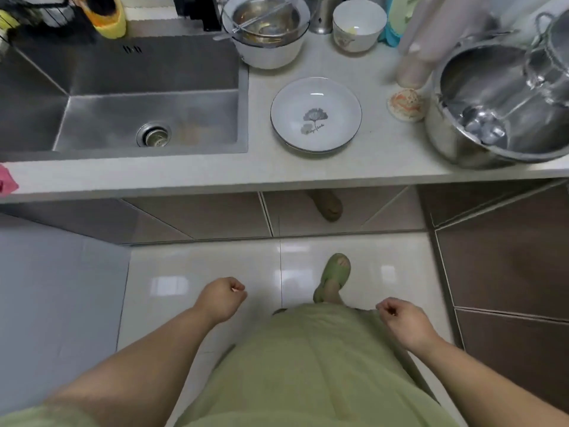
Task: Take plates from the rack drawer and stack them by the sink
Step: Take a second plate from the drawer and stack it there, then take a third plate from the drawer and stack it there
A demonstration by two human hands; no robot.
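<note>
A white plate [316,114] with a grey tree print lies on the pale counter [215,171], just right of the steel sink [123,97]. Whether other plates lie under it I cannot tell. My left hand [221,298] hangs low over the floor with its fingers curled shut and nothing in it. My right hand [403,320] is at the same height to the right of my body, also curled shut with nothing in it. Both hands are well below the counter edge. The cabinet fronts [498,266] under the counter are closed; no rack drawer shows.
Large steel pots [492,112] crowd the counter's right end. A white pot with a steel bowl [266,29] and a white bowl [358,24] stand at the back. A small patterned dish [406,104] sits by the pots. My sandalled foot [334,277] stands on glossy floor tiles.
</note>
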